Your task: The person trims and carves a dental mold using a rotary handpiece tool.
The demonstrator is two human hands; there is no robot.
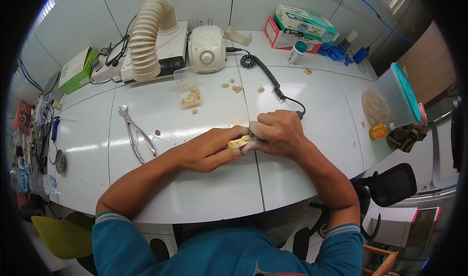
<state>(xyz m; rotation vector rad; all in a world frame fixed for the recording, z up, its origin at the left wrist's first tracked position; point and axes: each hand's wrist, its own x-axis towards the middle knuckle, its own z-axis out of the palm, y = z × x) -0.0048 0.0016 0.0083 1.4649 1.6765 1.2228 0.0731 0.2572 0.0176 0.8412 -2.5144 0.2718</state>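
Note:
My left hand (214, 147) is closed around a pale yellow, rough piece like a dental cast (239, 142), held above the white table between thumb and fingers. Against its right side is my right hand (275, 132), with fingers curled and dusted white. It grips a rotary handpiece (300, 114), mostly hidden by the fist; only the cord end shows behind the knuckles. From there a coiled black cord (265, 71) runs back to a white micromotor control box (207, 49). The handpiece's tip is too small to make out.
A small clear box (190, 96) holds yellowish bits, with several crumbs nearby. Metal pliers (134, 132) lie left of my left forearm. Behind stand a ribbed suction hose (146, 37), a white bottle (297, 53) and mask boxes (302, 25). A teal-lidded container (390, 98) stands right.

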